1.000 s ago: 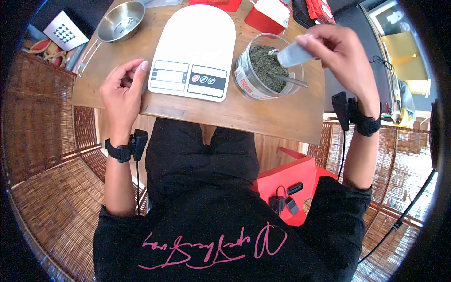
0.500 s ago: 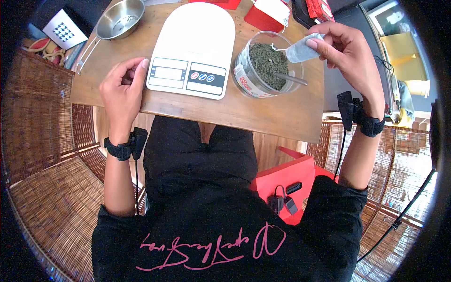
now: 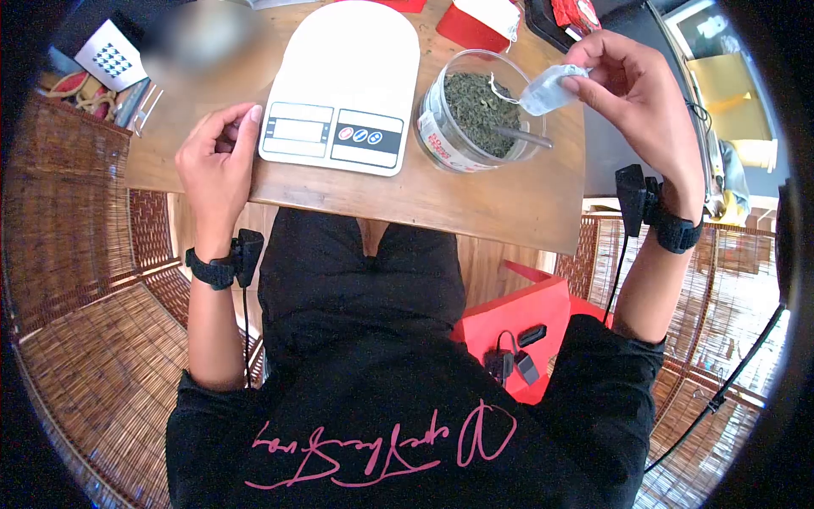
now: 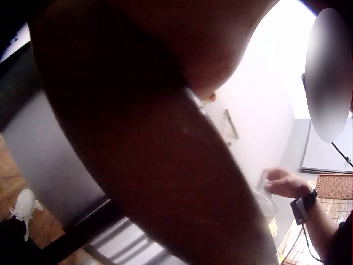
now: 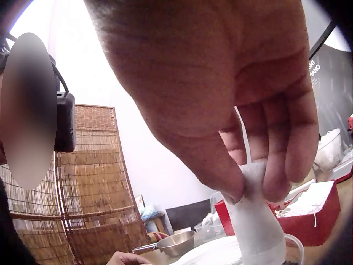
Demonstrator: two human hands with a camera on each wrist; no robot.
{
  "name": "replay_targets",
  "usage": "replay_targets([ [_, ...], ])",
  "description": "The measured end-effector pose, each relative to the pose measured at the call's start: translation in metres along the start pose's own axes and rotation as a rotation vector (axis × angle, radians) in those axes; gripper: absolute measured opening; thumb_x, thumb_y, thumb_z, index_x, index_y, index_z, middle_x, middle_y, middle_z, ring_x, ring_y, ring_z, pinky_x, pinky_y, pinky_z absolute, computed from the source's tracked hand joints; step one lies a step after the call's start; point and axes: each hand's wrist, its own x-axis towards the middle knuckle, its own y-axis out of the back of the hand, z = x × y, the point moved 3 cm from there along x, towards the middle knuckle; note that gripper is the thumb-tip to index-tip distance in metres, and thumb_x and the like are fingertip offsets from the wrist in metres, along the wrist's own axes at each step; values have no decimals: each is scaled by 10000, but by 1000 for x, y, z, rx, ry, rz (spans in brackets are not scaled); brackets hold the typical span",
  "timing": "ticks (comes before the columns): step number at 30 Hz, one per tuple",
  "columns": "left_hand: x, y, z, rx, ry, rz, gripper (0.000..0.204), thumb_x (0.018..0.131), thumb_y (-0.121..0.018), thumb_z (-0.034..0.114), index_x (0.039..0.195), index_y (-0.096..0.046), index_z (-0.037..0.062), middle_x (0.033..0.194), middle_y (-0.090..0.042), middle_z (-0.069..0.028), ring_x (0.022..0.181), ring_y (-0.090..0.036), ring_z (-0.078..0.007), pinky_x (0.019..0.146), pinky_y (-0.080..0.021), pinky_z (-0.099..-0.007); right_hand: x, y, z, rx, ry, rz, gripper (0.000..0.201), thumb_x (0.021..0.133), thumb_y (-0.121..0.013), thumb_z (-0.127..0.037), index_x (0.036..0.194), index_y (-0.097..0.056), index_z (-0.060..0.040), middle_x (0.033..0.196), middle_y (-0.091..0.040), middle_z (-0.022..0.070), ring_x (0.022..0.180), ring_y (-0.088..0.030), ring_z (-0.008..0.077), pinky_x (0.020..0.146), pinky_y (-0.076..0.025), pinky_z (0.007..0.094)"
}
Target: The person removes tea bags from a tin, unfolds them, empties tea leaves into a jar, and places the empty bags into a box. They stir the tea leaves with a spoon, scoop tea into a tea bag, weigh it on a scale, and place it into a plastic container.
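Note:
My right hand (image 3: 634, 97) pinches a white, translucent tea bag (image 3: 547, 89) between thumb and fingers, over the right rim of a clear plastic tub (image 3: 438, 140). Dark green dried tea leaves (image 3: 476, 102) fill much of the tub, and a metal spoon (image 3: 526, 136) leans in it. A white string (image 3: 504, 92) hangs from the bag; in the right wrist view the bag (image 5: 256, 223) hangs down from the fingertips. On the table, my left hand (image 3: 216, 165) rests with loosely curled fingers, its thumb right beside a white kitchen scale (image 3: 343, 64), holding nothing.
A metal pan (image 5: 177, 243) stands beyond the scale, blurred in the head view. Red boxes, one (image 3: 471, 34) with white bags in it, line the back of the wooden table (image 3: 356, 193). A red stool (image 3: 543, 327) with black devices is below the table's right side.
My right hand has drawn the tea bag to the right, from over the leaves to the tub's rim, and the bag's tilt has changed. The left hand stays by the scale.

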Motion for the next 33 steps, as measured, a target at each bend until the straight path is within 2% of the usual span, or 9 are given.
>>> replay_targets([
  [7, 0, 1, 2, 9, 36, -11, 177, 947, -746, 155, 1037, -767, 4, 911, -748, -75, 802, -662, -111, 732, -524, -257, 2, 3, -5, -141, -27, 10, 232, 864, -827, -191, 831, -700, 0, 711, -643, -8, 688, -566, 65, 614, -457, 256],
  [11, 0, 2, 3, 16, 25, -10, 183, 948, -746, 162, 1039, -767, 5, 909, -748, -80, 806, -668, -117, 739, -526, -259, 2, 3, -4, -109, -68, -46, 223, 866, -825, -194, 841, -710, -5, 720, -657, 0, 677, -567, 70, 613, -465, 265],
  [17, 1, 2, 0, 32, -2, -17, 185, 948, -746, 168, 1039, -769, 9, 904, -747, -79, 796, -664, -118, 737, -524, -261, 1, 2, -2, -149, 19, -20, 173, 911, -777, -169, 936, -751, 0, 786, -705, 11, 714, -591, 74, 654, -484, 262],
  [19, 1, 1, 0, 24, -5, -7, 185, 948, -747, 169, 1040, -769, 10, 901, -745, -75, 793, -660, -116, 734, -522, -260, 0, 6, -5, -116, -14, 62, 176, 930, -753, -163, 964, -753, 10, 812, -719, 22, 737, -611, 82, 676, -497, 265],
  [23, 0, 1, 1, -1, 42, -8, 182, 948, -748, 166, 1041, -770, 11, 888, -738, -66, 785, -650, -105, 721, -516, -254, -1, 5, -4, -138, -34, 52, 178, 934, -747, -163, 962, -750, 13, 825, -726, 27, 749, -627, 84, 691, -508, 271],
  [26, 0, 2, 1, 10, 4, -12, 175, 950, -744, 157, 1038, -770, 9, 889, -736, -64, 778, -642, -95, 708, -511, -248, -1, 6, 2, -85, -31, 122, 186, 931, -754, -180, 967, -752, 3, 820, -726, 18, 742, -631, 86, 683, -507, 270],
  [29, 1, 0, 1, -5, -18, 3, 164, 949, -742, 147, 1031, -771, 8, 882, -735, -61, 763, -637, -89, 696, -509, -246, -5, -2, -2, -211, -32, 18, 195, 933, -756, -186, 965, -753, 6, 824, -733, 17, 744, -638, 79, 690, -515, 264],
  [31, 1, 0, 2, -4, -12, 4, 162, 949, -741, 145, 1029, -771, 7, 885, -737, -62, 772, -643, -93, 707, -512, -247, -5, 2, 4, -27, -49, 139, 204, 927, -763, -201, 957, -758, 0, 814, -738, 28, 718, -638, 77, 679, -516, 263],
  [33, -1, 2, 1, 2, -5, -2, 159, 949, -741, 143, 1027, -770, 7, 889, -739, -63, 780, -648, -98, 717, -515, -247, -5, -1, 1, -91, -69, 97, 193, 927, -765, -191, 951, -760, 1, 814, -740, 31, 713, -636, 72, 673, -513, 258],
])
